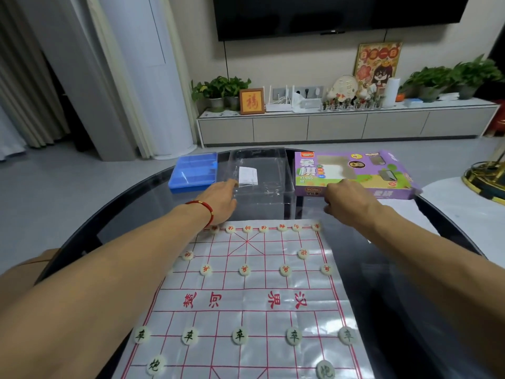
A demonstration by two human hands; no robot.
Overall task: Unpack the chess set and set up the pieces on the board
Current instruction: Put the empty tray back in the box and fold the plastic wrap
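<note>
On the dark glass table (382, 283), both arms reach forward past the far edge of the chess board (246, 296), a pale sheet printed with a red grid. Left hand (220, 202), a red bracelet (203, 207) on its wrist, rests against the near left corner of a clear plastic tray (259, 181); fingers look loosely extended along the tray's edge, though blur hides whether they clasp it. Right hand (345, 199) has fingers curled down over the near left corner of the purple box (355, 173), gripping it. Tray sits between the two hands; a blue case (192, 172) lies just beyond and left of the left hand, touching or nearly touching the tray. Below the left wrist and running toward the right hand, a row of red-marked pieces (263, 228) lines the board's far edge, with two more and a rank of four or five behind them, nearer the person. Green-marked pieces (240, 335) stand in a row of five well back from both hands, close to the viewer, with two more (156, 365) nearer still. A white sheet (404, 214) lies under the right forearm.
</note>
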